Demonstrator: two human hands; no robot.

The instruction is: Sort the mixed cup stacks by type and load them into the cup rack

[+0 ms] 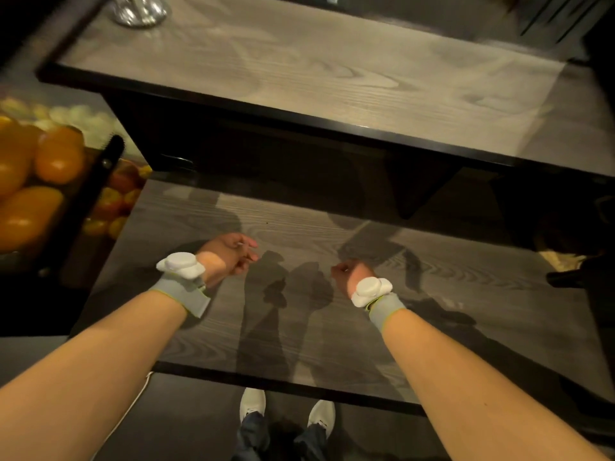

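No cups and no cup rack show in the head view. My left hand (229,256) hovers over the lower wooden counter (466,294), fingers loosely curled and apart, holding nothing. My right hand (349,272) hangs over the same counter to the right, curled into a loose fist with nothing in it. Both wrists carry a grey band with a white sensor puck.
A higher wooden shelf (299,68) with a dark front edge runs across the back. A shiny metal base (139,10) stands at its far left. A rack of oranges (36,168) and other fruit sits at the left. A dark object (572,274) pokes in at right.
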